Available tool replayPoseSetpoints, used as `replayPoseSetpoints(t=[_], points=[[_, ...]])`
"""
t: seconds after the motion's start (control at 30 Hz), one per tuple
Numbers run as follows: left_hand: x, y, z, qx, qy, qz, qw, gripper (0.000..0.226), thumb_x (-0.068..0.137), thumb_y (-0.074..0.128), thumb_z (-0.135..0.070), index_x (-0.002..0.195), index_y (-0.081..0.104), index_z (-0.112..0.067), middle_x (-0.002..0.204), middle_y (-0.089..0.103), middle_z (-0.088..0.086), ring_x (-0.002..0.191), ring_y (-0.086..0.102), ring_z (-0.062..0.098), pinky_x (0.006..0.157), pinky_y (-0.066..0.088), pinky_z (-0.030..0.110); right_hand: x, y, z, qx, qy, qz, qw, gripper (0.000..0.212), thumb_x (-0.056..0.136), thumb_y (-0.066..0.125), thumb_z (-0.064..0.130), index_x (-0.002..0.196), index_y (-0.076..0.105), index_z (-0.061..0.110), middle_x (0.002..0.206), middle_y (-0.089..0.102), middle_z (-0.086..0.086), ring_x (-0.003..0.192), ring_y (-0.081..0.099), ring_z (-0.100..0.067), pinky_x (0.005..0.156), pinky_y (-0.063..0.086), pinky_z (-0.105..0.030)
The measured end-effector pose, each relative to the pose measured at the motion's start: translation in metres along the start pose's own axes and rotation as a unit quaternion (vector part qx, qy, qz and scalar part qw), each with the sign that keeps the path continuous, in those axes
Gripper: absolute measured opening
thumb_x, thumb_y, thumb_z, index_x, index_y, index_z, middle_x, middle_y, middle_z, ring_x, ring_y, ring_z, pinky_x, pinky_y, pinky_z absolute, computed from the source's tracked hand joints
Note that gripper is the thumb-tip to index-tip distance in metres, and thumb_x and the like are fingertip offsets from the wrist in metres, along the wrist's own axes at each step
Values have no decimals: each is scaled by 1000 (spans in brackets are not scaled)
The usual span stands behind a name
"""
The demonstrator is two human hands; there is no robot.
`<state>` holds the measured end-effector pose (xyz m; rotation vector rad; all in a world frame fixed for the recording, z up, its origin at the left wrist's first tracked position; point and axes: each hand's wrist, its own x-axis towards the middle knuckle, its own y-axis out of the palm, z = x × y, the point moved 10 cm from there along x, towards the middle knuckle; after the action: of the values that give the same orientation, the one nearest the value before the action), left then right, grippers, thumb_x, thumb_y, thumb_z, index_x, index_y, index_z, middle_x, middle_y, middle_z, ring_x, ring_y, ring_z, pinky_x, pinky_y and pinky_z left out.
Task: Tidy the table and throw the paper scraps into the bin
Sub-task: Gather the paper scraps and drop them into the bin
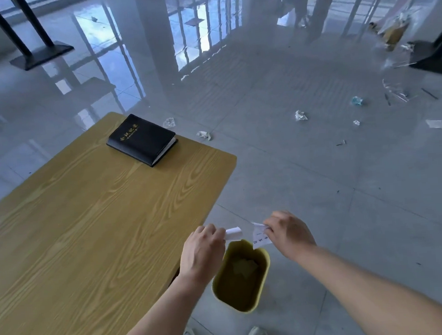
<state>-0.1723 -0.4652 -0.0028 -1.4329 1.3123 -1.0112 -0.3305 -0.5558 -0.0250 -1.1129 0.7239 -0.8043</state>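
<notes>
My left hand (204, 250) pinching a paper scrap (233, 233), my right hand (288, 234) gripping another scrap (259, 237), both above the yellow bin (261, 288), beside the table (86, 217).

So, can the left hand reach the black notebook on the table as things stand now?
Probably not yet. The left hand holds a paper scrap over the yellow bin, and the black notebook lies at the table's far end. Nothing blocks the way.
</notes>
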Motion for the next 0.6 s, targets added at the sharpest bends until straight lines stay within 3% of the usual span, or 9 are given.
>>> replayPoseSetpoints(t=[0.2, 0.4, 0.5, 0.6], points=[[-6, 57, -12, -23, 33, 52, 998, 8, 86, 68, -20, 93, 68, -16, 77, 62, 0, 64, 54, 17, 51, 35, 27, -8, 48, -27, 16, 55, 22, 998, 21, 95, 54, 25, 89, 69, 12, 82, 50, 1, 85, 54, -24, 63, 32, -27], [-21, 134, 3, -28, 15, 106, 994, 14, 95, 51, -24, 101, 63, -19, 90, 62, 0, 78, 54, 21, 57, 45, 32, -15, 116, -49, 50, 99, 51, 993, 18, 94, 54, 25, 92, 69, 14, 83, 51, 2, 86, 56, -24, 63, 32, -27], [-31, 171, 11, -34, 9, 133, 990, 11, 95, 54, -21, 100, 63, -20, 89, 61, 0, 75, 52, 18, 55, 38, 29, -15, 155, -60, 60, 111, 72, 989, 17, 93, 55, 24, 90, 69, 15, 88, 58, 0, 88, 57, -23, 64, 34, -27], [-36, 210, 25, -36, -2, 154, 987, 11, 96, 55, -23, 99, 65, -22, 86, 60, -4, 69, 49, 12, 59, 46, 25, -14, 198, -71, 63, 131, 98, 985, 19, 92, 52, 21, 82, 67, 15, 85, 55, 1, 89, 57, -23, 63, 34, -27]])
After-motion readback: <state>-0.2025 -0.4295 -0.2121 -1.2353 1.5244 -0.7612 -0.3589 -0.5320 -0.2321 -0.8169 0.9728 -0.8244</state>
